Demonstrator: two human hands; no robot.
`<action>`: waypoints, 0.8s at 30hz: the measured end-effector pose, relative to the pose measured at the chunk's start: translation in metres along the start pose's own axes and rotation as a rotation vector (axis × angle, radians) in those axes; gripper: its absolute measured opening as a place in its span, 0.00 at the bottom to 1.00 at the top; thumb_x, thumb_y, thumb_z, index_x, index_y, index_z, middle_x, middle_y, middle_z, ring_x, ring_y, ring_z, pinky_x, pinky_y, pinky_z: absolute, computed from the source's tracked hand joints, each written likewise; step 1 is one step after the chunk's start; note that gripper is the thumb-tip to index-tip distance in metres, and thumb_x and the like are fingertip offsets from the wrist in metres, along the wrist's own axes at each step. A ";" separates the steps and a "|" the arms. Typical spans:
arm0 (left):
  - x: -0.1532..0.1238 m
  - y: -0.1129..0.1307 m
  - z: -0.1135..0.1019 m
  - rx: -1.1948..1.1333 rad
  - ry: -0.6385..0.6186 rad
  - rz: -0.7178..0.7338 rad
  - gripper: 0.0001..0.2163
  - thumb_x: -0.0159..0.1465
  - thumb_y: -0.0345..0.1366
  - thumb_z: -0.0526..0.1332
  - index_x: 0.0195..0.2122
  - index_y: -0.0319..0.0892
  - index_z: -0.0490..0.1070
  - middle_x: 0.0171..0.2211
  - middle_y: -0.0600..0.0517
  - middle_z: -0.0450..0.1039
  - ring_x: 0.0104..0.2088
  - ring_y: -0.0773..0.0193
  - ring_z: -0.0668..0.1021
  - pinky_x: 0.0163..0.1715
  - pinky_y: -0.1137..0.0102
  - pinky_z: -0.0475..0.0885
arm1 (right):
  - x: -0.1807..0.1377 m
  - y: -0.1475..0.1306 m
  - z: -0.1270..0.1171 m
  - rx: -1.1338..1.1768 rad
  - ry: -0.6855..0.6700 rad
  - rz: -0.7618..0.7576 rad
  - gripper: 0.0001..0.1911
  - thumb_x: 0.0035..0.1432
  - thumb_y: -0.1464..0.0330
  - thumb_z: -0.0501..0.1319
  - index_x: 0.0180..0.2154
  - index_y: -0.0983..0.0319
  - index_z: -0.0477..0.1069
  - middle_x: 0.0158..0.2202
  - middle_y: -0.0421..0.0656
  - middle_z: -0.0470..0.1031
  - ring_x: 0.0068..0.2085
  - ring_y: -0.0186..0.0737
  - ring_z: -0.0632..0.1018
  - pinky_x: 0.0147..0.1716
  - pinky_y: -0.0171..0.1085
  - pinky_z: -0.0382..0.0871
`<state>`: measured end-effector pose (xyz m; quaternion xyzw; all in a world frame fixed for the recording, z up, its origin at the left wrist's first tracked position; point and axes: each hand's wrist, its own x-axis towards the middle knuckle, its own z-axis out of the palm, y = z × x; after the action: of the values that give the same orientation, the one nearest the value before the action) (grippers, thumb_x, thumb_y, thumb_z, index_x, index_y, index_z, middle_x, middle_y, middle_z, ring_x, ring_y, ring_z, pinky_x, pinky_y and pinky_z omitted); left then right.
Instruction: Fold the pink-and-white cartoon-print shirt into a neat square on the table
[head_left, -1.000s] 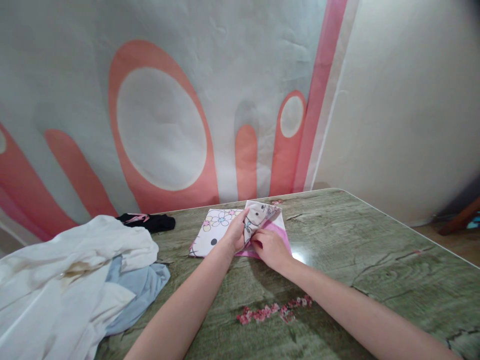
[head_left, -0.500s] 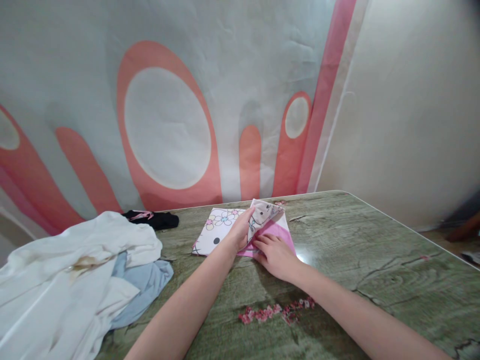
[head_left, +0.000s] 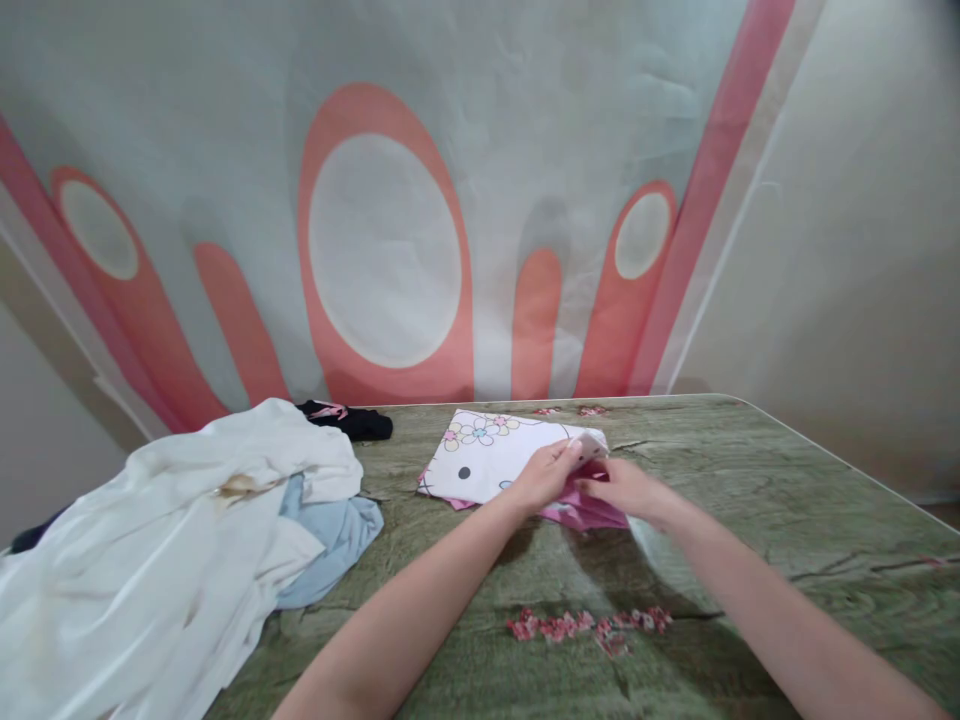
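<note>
A folded cloth [head_left: 480, 455] lies near the table's far side, white on top with a flower and cartoon-face print and pink on its lower layer. My left hand [head_left: 549, 474] grips the white top layer near the right end, thumb on top. At that same end my right hand [head_left: 626, 490] has its fingers curled in at the pink layer, beneath the raised white corner. Its fingertips are partly hidden by the fabric. Pink edges stick out below the white layer along the front.
A loose heap of white clothes [head_left: 187, 520] covers the table's left, with a light blue garment [head_left: 330, 545] partly under it. Behind it lies a black garment [head_left: 360, 423] with a pink detail. The wood-patterned table [head_left: 750, 500] meets a wall with a pink-and-grey backdrop [head_left: 502, 120].
The white flap that stood folded back is now spread further right over the pink layer. My right hand has gone from resting on the pink to gripping at the right end. The view has swung left.
</note>
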<state>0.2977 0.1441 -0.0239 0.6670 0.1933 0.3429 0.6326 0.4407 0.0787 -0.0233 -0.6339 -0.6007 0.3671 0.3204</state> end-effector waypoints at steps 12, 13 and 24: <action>-0.020 0.006 -0.009 0.725 -0.407 0.303 0.14 0.65 0.41 0.49 0.37 0.44 0.75 0.41 0.46 0.74 0.43 0.57 0.74 0.47 0.67 0.63 | 0.010 0.040 -0.014 0.526 0.072 0.278 0.20 0.47 0.71 0.63 0.44 0.63 0.65 0.33 0.45 0.78 0.30 0.40 0.78 0.30 0.39 0.73; -0.020 0.009 -0.023 0.725 -0.354 0.279 0.13 0.64 0.40 0.51 0.37 0.45 0.75 0.40 0.46 0.75 0.43 0.56 0.74 0.48 0.67 0.63 | 0.012 0.044 -0.013 0.487 0.106 0.271 0.23 0.46 0.73 0.63 0.46 0.63 0.63 0.34 0.45 0.78 0.31 0.41 0.78 0.31 0.39 0.73; -0.082 0.025 -0.140 0.469 -0.069 -0.064 0.13 0.54 0.30 0.62 0.40 0.47 0.75 0.47 0.51 0.72 0.51 0.58 0.70 0.56 0.66 0.55 | 0.063 0.101 -0.058 -0.271 0.430 -0.077 0.26 0.44 0.79 0.53 0.49 0.65 0.65 0.48 0.49 0.72 0.50 0.44 0.71 0.51 0.43 0.62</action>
<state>0.1385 0.1839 -0.0223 0.8004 0.2670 0.2455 0.4773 0.5437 0.1365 -0.0829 -0.7114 -0.5860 0.1274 0.3665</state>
